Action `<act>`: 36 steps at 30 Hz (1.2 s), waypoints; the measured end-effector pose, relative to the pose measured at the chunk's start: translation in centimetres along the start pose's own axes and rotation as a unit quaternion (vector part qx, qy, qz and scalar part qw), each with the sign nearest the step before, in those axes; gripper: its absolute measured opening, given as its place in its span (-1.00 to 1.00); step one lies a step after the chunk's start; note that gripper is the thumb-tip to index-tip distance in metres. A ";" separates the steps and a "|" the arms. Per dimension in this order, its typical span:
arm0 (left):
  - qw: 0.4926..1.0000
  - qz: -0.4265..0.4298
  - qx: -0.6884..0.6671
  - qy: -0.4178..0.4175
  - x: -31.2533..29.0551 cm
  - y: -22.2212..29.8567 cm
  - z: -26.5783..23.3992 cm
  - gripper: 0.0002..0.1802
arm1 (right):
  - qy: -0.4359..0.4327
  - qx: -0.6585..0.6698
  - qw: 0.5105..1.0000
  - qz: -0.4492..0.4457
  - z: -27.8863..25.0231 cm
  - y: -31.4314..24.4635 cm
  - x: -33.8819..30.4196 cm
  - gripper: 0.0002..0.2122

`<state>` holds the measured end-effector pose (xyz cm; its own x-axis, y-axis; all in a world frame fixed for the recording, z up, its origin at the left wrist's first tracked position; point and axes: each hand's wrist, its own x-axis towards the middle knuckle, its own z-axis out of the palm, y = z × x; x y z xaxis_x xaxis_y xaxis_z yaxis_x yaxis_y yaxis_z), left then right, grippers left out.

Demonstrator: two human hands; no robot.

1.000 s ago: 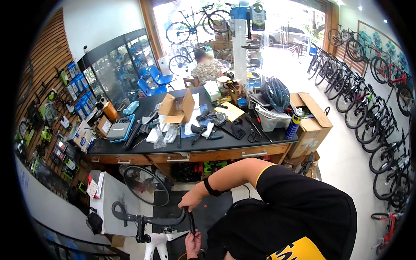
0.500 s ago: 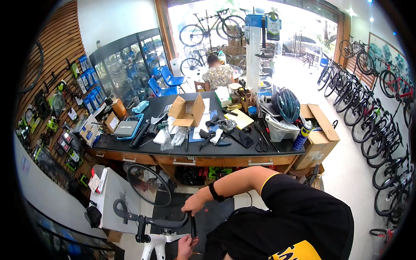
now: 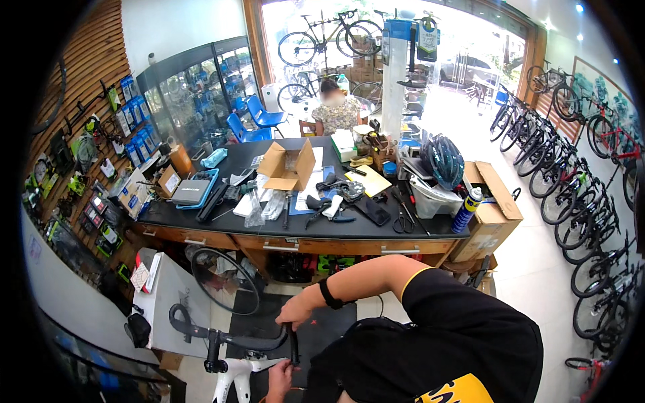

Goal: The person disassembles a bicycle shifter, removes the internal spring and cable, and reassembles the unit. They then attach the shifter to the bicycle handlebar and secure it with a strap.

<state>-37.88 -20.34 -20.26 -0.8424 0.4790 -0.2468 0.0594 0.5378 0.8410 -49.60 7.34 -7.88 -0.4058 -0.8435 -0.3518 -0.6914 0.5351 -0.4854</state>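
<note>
A black drop handlebar (image 3: 252,343) sits on a white bike frame (image 3: 233,377) at the lower left, its curved end turned toward me. My right hand (image 3: 295,311), reaching across from the right with a black band on the wrist, is closed round the top of the near curve. Below it, my left hand (image 3: 279,381) comes up from the lower edge, fingers closed at the lower tip of the same drop. The finer grip of the left fingers is too small to make out. Both hands touch the bar.
Beyond the handlebar, a black-topped workbench (image 3: 181,225) holds an open cardboard box (image 3: 285,168), tools, a helmet (image 3: 443,162) and a spray can (image 3: 467,210). A loose wheel (image 3: 225,281) leans below it, near a white box (image 3: 176,305). Another person (image 3: 336,113) sits behind the bench.
The whole view has shifted slightly. Both hands stay on the handlebar's near drop; the left fingers sit a little differently at its lower tip. The seated person's head has turned.
</note>
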 end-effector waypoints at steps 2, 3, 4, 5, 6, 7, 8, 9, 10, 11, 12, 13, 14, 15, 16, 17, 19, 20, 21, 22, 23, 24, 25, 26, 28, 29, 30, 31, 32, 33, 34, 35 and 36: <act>1.000 0.011 0.002 0.010 -0.4 0.2 0.1 -0.80 | 0.004 -0.007 1.000 -0.009 0.3 0.4 0.4 -0.55; 0.999 0.027 0.028 0.017 -0.4 0.5 0.2 -0.81 | 0.018 -0.003 1.000 -0.012 0.4 0.5 0.2 -0.56; 0.997 0.044 0.055 0.024 -0.4 0.9 0.2 -0.81 | 0.028 -0.003 0.999 -0.022 0.8 0.8 0.4 -0.57; 0.994 0.061 0.081 0.030 -0.5 1.2 0.2 -0.82 | 0.039 -0.003 0.999 -0.031 1.5 1.3 0.9 -0.58; 0.992 0.072 0.098 0.041 -1.2 1.8 -0.2 -0.80 | 0.054 -0.003 0.998 -0.039 1.6 1.7 1.4 -0.58; 0.989 0.090 0.112 0.038 -1.7 2.3 -0.4 -0.78 | 0.010 0.010 1.000 -0.024 0.9 1.1 0.8 -0.55; 0.986 0.109 0.125 0.034 -1.6 2.7 -0.3 -0.75 | 0.001 -0.001 1.000 -0.019 0.4 1.0 0.6 -0.53; 0.992 0.085 0.082 0.047 -1.7 2.6 -0.1 -0.76 | 0.003 -0.004 1.000 -0.017 0.9 1.5 0.9 -0.53; 0.989 0.104 0.094 0.054 -1.9 2.4 -0.1 -0.76 | 0.002 -0.010 1.000 -0.021 1.2 2.1 1.6 -0.54; 0.985 0.123 0.105 0.060 -1.8 2.3 0.0 -0.76 | -0.003 -0.015 1.000 -0.016 1.7 2.4 1.9 -0.54; 0.980 0.143 0.114 0.075 -1.7 2.2 -0.1 -0.76 | -0.012 -0.026 1.000 -0.013 1.7 2.8 2.3 -0.54; 0.990 0.093 0.093 0.053 -1.7 2.3 -0.2 -0.76 | -0.022 -0.015 1.000 -0.009 2.2 3.4 2.7 -0.55; 0.995 0.078 0.032 0.047 -1.1 0.9 0.0 -0.78 | -0.007 -0.019 1.000 -0.015 2.6 3.6 2.8 -0.55; 0.997 0.059 -0.031 0.048 -0.4 -1.5 0.5 -0.79 | 0.004 -0.026 0.999 -0.027 2.7 3.5 3.1 -0.56; 0.993 0.041 -0.095 0.048 0.3 -3.2 1.1 -0.81 | 0.015 -0.033 0.999 -0.036 2.9 3.6 3.2 -0.56; 0.991 0.035 -0.125 0.045 0.4 -3.8 1.4 -0.82 | 0.016 -0.009 1.000 -0.024 3.7 4.6 4.1 -0.58; 0.982 0.027 -0.181 0.034 0.7 -4.3 1.4 -0.84 | 0.014 -0.012 0.999 -0.029 3.5 4.4 3.8 -0.59; 0.977 0.020 -0.210 0.027 0.8 -4.6 1.4 -0.85 | 0.013 -0.014 0.999 -0.032 3.4 4.3 3.7 -0.60; 0.970 0.013 -0.240 0.021 0.8 -4.4 1.6 -0.85 | 0.009 -0.016 1.000 -0.025 3.4 4.2 3.8 -0.60; 0.963 0.005 -0.270 0.016 0.7 -4.4 1.8 -0.86 | 0.006 -0.018 1.000 -0.018 3.3 4.2 4.0 -0.60; 0.957 -0.005 -0.289 0.023 0.5 -4.5 1.8 -0.86 | 0.001 -0.019 1.000 -0.012 3.3 4.3 4.3 -0.61; 0.951 -0.013 -0.308 0.029 0.5 -4.7 2.0 -0.86 | -0.001 -0.013 1.000 -0.009 3.4 4.4 4.4 -0.60; 0.944 -0.022 -0.327 0.036 0.5 -4.9 2.2 -0.86 | -0.004 -0.007 1.000 -0.006 3.5 4.7 4.5 -0.60; 0.950 -0.009 -0.311 0.027 0.8 -5.1 2.2 -0.86 | -0.007 -0.002 1.000 -0.003 3.7 4.7 4.5 -0.60; 0.960 0.013 -0.280 0.012 1.2 -4.9 1.8 -0.83 | 0.005 -0.011 1.000 0.000 3.3 4.4 3.9 -0.58; 0.969 0.009 -0.246 0.003 0.9 -4.9 1.6 -0.83 | 0.012 -0.016 1.000 0.001 3.3 4.2 3.7 -0.58; 0.979 0.017 -0.203 0.012 0.8 -4.0 1.4 -0.83 | 0.005 -0.012 1.000 0.001 3.4 4.5 3.8 -0.57; 0.986 0.024 -0.161 0.022 0.7 -3.4 1.1 -0.82 | -0.002 -0.008 1.000 0.000 3.7 5.0 4.2 -0.56; 0.992 0.030 -0.117 0.032 0.8 -3.1 1.0 -0.82 | -0.010 -0.004 1.000 -0.001 3.8 5.2 4.4 -0.54; 0.991 0.056 -0.105 0.052 0.6 -4.1 0.9 -0.82 | 0.001 -0.026 1.000 -0.012 3.3 4.4 4.3 -0.53; 0.994 0.058 -0.078 0.039 0.5 -3.7 0.7 -0.82 | 0.011 -0.043 0.999 -0.019 2.8 3.3 3.3 -0.52; 0.997 0.059 -0.052 0.026 0.5 -3.3 0.4 -0.82 | 0.021 -0.060 0.998 -0.026 2.4 2.7 2.8 -0.51; 0.998 0.065 -0.020 0.003 0.7 -1.8 -0.3 -0.81 | 0.020 -0.060 0.998 -0.023 2.5 3.0 2.4 -0.50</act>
<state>-38.76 -21.15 -21.85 -0.8325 0.5384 -0.1309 0.1477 0.4434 0.8841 -51.12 7.02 -12.20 -0.3946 -0.8691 -0.2983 -0.7756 0.4891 -0.3991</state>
